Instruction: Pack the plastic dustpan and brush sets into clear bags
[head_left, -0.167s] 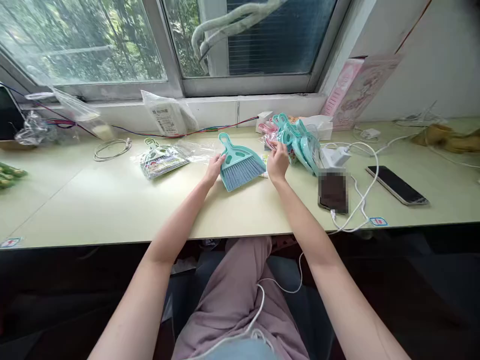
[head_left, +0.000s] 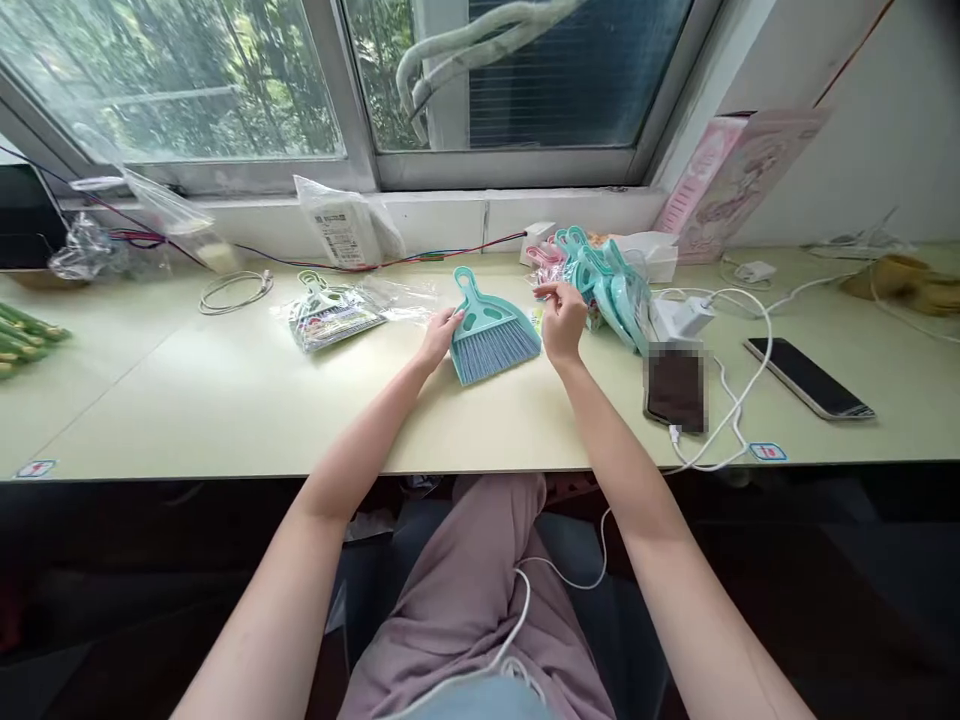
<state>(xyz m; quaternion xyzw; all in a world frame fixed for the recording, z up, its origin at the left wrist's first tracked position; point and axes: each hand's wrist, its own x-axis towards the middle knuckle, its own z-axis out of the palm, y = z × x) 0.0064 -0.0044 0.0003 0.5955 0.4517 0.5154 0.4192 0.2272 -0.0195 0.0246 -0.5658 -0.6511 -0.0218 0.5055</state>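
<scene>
My left hand is closed on the left edge of a mint-green dustpan with a grey-bristled brush fitted over it. The set is tilted above the desk, its looped handle pointing up and away from me. My right hand is just right of the set, beside a pile of similar mint-green sets. Its index finger stretches out to the left and the other fingers are loosely curled, with nothing visible between them. Part of a printed card shows behind the set's right corner.
A bagged brush set lies to the left, with a coiled cable beyond it. On the right are a charging phone, white cables, a power strip and another phone. A pink box leans against the wall.
The view has shifted slightly, moving the scene right in the picture. My right hand's index finger has straightened out to the left. My left hand keeps its hold on the dustpan and brush.
</scene>
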